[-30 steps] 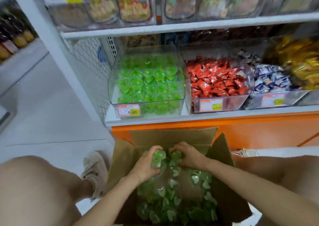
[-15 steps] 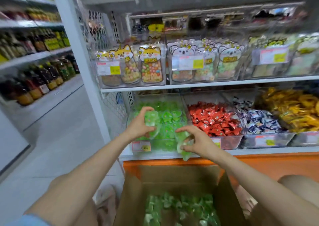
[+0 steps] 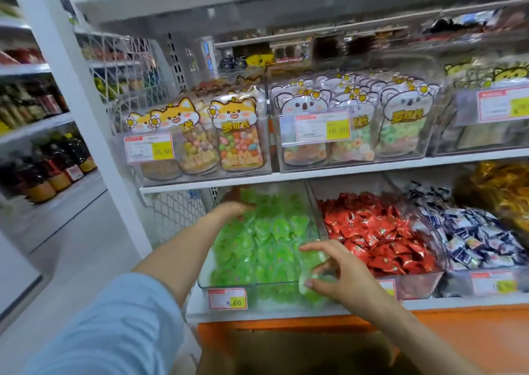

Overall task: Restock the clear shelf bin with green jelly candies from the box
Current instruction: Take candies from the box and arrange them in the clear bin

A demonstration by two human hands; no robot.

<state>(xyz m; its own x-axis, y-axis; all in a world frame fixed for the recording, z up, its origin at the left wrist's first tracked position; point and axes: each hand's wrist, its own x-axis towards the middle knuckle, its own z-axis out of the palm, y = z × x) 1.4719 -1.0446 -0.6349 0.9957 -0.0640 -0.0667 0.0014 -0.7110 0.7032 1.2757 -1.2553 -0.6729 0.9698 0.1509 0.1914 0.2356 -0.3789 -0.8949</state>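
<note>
Left hand is reaching into the clear shelf bin, over the green jelly candies filling it. Right hand is pinching several more at the bin's front right corner. Cardboard box is sitting below.

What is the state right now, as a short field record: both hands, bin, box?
bin: clear, on the lower shelf, heaped with green candies; price tag 8.60
left hand: reaching over the bin's back left; fingers blurred, grip unclear
right hand: holds green candies at the bin's front right corner
box: under the shelf, blurred, contents not visible
neighbour: red candies, to the right
</note>
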